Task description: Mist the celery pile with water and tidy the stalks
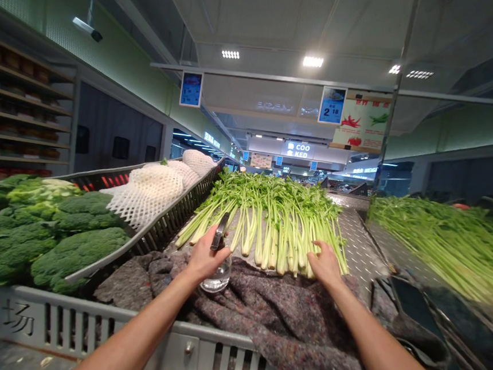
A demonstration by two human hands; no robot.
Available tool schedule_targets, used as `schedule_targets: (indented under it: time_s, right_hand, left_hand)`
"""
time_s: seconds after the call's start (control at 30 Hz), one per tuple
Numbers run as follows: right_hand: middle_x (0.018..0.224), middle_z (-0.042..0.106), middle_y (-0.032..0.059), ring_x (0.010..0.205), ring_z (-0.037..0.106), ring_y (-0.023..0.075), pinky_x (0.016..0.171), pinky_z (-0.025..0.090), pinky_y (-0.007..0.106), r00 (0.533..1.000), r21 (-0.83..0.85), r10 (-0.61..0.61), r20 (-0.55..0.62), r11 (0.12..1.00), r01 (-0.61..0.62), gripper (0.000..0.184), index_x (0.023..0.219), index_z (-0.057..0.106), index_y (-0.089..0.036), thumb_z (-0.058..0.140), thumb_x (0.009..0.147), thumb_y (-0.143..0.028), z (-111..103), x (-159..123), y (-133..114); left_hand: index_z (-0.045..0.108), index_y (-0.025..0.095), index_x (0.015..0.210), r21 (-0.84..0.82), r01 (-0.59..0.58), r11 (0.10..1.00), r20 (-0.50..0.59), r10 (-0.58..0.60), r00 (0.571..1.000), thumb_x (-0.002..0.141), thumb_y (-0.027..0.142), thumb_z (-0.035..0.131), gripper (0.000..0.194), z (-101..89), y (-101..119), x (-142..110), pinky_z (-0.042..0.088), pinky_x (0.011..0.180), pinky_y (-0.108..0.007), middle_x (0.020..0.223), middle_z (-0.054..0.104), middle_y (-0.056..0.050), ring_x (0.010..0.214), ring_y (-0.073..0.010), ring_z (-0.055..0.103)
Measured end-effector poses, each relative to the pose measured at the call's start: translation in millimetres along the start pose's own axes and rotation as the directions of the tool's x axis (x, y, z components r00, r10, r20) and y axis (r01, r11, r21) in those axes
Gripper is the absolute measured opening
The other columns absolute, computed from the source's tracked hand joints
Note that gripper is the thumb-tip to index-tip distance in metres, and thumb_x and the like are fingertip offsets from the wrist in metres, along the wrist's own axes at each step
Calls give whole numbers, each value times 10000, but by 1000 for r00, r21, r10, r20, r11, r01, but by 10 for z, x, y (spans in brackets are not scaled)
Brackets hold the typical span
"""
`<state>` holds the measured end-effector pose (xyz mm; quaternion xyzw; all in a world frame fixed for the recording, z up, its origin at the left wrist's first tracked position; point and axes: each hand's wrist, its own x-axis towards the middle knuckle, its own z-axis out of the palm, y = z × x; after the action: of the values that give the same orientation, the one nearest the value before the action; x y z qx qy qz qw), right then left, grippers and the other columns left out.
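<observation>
My left hand [206, 257] is wrapped around the neck of a clear spray bottle [216, 279] with a black trigger head [220, 232]. The see-through bottle base, with what looks like water in it, hangs just over a grey-brown felt cloth [257, 301]. Beyond it, celery [283, 228] lies in a wide row, pale stalk ends toward me and leaves at the back. Over the stalks at the right of the row is my right hand [326, 264], thumb and forefinger apart. Whether it touches a stalk is hard to tell.
Broccoli [79, 245] fills the left bin, behind it lie produce pieces in white foam netting [151, 191]. A black slatted divider [170, 213] separates them from the celery. A grey slatted rail [83, 320] runs along the front. A mirror panel [443, 248] stands at right.
</observation>
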<state>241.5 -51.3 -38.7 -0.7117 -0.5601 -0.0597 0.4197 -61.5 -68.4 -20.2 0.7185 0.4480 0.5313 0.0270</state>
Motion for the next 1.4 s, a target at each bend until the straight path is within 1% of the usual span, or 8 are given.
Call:
schedule_targets:
  time_s: [0.13,0.33,0.47,0.6,0.87,1.07,1.23,1.4]
  right_hand:
    - [1119,483,99,815,545,153,765,389,285,1000,7,3,-5,1000,-3,393,1079,483,-153,428,705,-261,10,18,25]
    - [1096,485,105,813,544,158,758,387,288,1000,-15,6,8,1000,-6,389,1075,483,-149,420,707,-260,-15,21,21]
    - [1036,510,96,806,538,163,745,387,294,1000,-27,12,-10,1000,-12,383,1063,492,-148,414,704,-254,-43,1,-7]
    - [1039,509,97,803,536,161,741,388,293,1000,-21,13,-11,1000,-13,387,1067,489,-146,411,703,-256,-51,-8,-23]
    - [1081,488,106,818,544,158,752,387,282,999,-17,23,27,1000,-23,391,1077,474,-145,407,708,-255,-51,6,-33]
    - [1103,482,112,812,546,156,756,386,285,999,-3,19,33,1000,-19,384,1072,477,-140,405,713,-254,-60,-3,-46]
    - [1092,493,119,818,545,163,749,386,285,999,2,18,28,1000,-18,388,1071,487,-130,410,710,-250,-57,-5,-46]
    - [1087,498,115,783,544,153,747,383,284,1000,9,8,30,1000,-8,390,1075,488,-126,407,713,-248,-63,-13,-53]
  left_hand:
    - [494,172,899,-28,76,997,-34,-77,996,621,262,486,291,-9,-94,34,423,657,-290,683,540,18,651,-150,525]
    - [508,180,887,18,185,982,-134,-181,974,626,289,492,283,-83,-168,49,418,660,-288,717,561,1,688,-166,541]
    - [506,187,886,125,234,964,-156,-214,964,636,311,487,280,-118,-124,44,412,632,-289,755,578,-17,700,-184,549]
    - [502,189,937,207,280,937,-178,-245,953,645,314,483,318,-126,-102,49,409,626,-297,803,597,-44,743,-212,562]
    - [488,184,967,151,217,965,-160,-192,968,635,310,484,354,-90,-45,96,415,648,-302,792,577,-26,727,-194,544]
    - [494,185,891,60,126,990,-125,-118,985,631,305,481,287,-48,44,196,411,650,-290,717,545,4,679,-165,521]
    - [495,182,845,82,51,995,-93,-44,995,620,286,487,248,-22,142,258,404,646,-280,711,534,4,671,-159,508]
    - [489,183,915,76,56,996,-84,-50,995,632,288,478,302,17,163,255,404,634,-279,712,535,9,669,-158,508]
